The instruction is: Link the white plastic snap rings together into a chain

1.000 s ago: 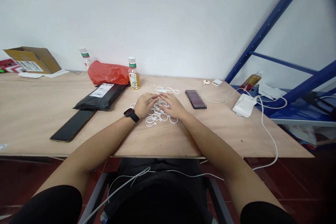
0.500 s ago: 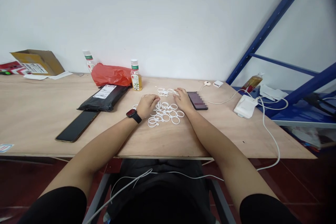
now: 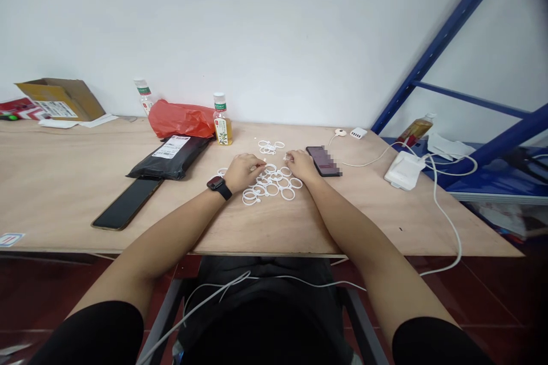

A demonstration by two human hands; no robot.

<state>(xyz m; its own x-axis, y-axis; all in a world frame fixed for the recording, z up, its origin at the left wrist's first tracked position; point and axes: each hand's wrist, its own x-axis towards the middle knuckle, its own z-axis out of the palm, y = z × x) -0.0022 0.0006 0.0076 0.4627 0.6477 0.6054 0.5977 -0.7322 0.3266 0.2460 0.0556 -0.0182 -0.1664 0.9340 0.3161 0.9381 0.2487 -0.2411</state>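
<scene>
Many thin white plastic rings (image 3: 273, 189) with small tabs lie in a loose pile between my forearms. A smaller cluster of white rings (image 3: 270, 147) sits farther back. My left hand (image 3: 243, 173), with a black watch on its wrist, is at the pile's left side; thumb and fingers are pinched together, with a tiny bit of white at their tips. My right hand (image 3: 301, 164) is closed at the back right of the pile, a white piece of a ring showing at its fingertips. Most of that piece is hidden by the fingers.
A phone (image 3: 324, 161) lies right of my right hand. To the left are a black parcel (image 3: 171, 158), another phone (image 3: 127, 203), a red plastic bag (image 3: 182, 118) and a drink bottle (image 3: 222, 121). A white charger (image 3: 402, 171) with cables lies near the right edge.
My right hand has drawn back slightly from the rear cluster and its fingers have closed on a white piece. My left hand's fingertips have shifted slightly right. The view has shifted slightly.
</scene>
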